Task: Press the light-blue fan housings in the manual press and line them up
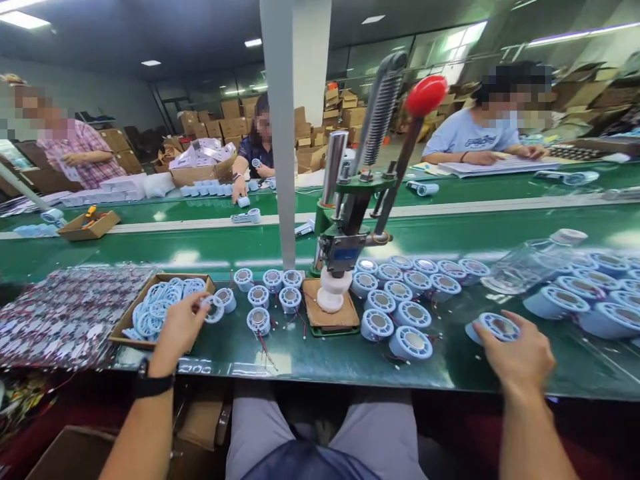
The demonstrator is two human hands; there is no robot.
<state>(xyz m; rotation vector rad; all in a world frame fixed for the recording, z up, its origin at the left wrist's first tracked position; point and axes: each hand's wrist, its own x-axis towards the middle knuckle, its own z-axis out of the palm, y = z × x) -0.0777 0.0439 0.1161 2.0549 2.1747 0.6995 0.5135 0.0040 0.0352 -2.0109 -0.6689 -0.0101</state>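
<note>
My left hand [183,323] is closed on a light blue plastic ring [215,309], at the right edge of a cardboard box [131,313] of similar rings. Just behind that ring stands a round blue motor housing [227,299]. Far to the right, my right hand [520,350] has its thumb and fingers around another blue round housing [500,327] with a silvery disc in its top. Between my hands stands a green hand press [345,247] with a red-knobbed lever [426,95]. Its white ram rests over a cardboard-covered base [333,317]. Housings with thin red wires stand on both sides.
Wired flat parts [60,313] cover the left of the green table. A clear plastic bottle [537,260] lies behind my right hand, beside more housings [600,297]. A grey post [280,133] rises behind the press. Several people work across the conveyor, near a small tool box [90,225].
</note>
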